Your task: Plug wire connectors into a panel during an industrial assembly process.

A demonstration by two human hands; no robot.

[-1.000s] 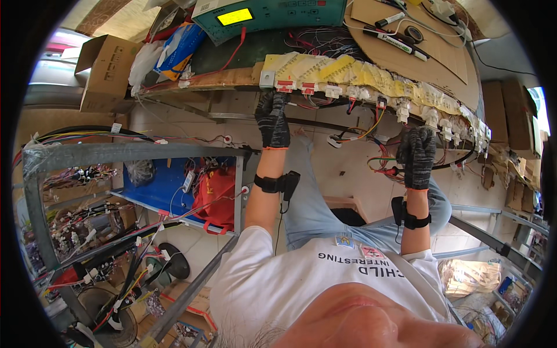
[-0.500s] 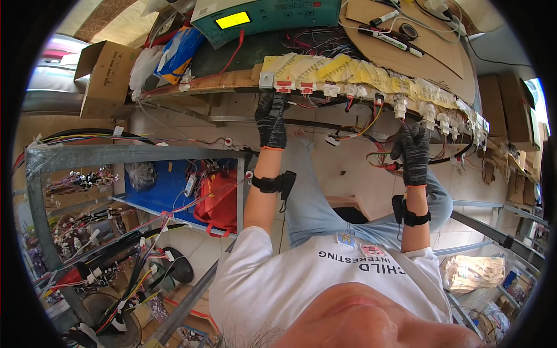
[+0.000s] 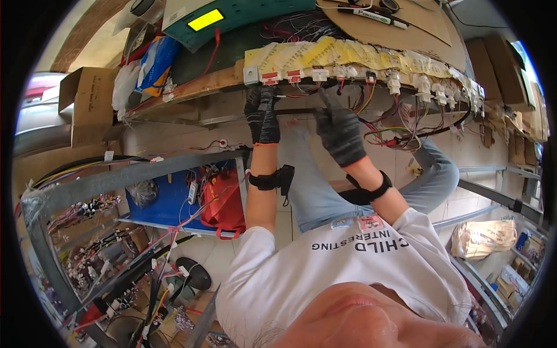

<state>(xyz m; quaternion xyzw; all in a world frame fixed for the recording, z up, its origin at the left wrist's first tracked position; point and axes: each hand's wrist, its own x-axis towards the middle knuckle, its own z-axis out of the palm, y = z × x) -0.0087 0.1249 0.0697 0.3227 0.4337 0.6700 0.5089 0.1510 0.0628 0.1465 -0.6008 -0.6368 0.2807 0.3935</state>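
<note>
A row of plug-in connectors runs along the front edge of the bench, under a strip of yellow tape [image 3: 325, 55]. My left hand [image 3: 263, 119], in a dark grey knitted glove, is raised to the left end of that row, just below a red and white connector [image 3: 270, 78]. Its fingers are closed together, and what they pinch is hidden. In a matching glove, my right hand [image 3: 341, 134] is below the middle of the row, one finger stretched up toward it; motion smears the others. A wire harness [image 3: 400, 136] of coloured wires hangs from the row to its right.
A green test instrument [image 3: 232, 23] with a lit yellow display stands on the bench. Beside it are a round cardboard sheet [image 3: 406, 35] and a marker [image 3: 371, 16]. To my left, a metal frame [image 3: 133, 174] surrounds a blue tray [image 3: 156, 203] holding a red bag [image 3: 223, 200].
My right hand has moved left from the right part of the connector row to near its middle. My left hand stays at the left end. The view has shifted slightly.
</note>
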